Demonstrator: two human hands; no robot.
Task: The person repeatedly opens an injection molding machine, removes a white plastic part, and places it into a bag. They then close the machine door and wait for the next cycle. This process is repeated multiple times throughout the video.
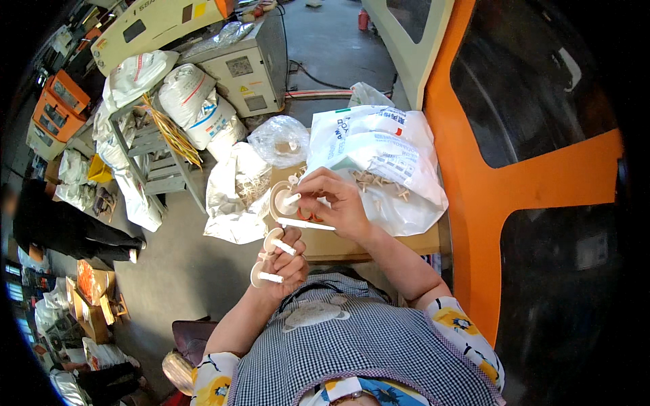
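Note:
Between my hands is a cream plastic moulding point(284, 201): round discs with short white stems, apparently joined along a thin runner. A longer white tapered stick point(308, 224) points out sideways from its middle. My left hand point(288, 267) is closed round the near part, where two of the discs show. My right hand point(335, 203) pinches the far part beside the upper disc, its fingers bent. Just behind the moulding lies a small red item point(310, 216), mostly hidden by my right hand. Both hands are above a brown cardboard surface point(325, 249).
A white plastic bag point(406, 203) with small cream pieces lies at the right. An open white sack point(233, 196) and a clear bag point(281, 141) are at the left. An orange machine frame point(467, 189) borders the right side. A grey step ladder point(162, 162) and a person point(68, 223) are farther left.

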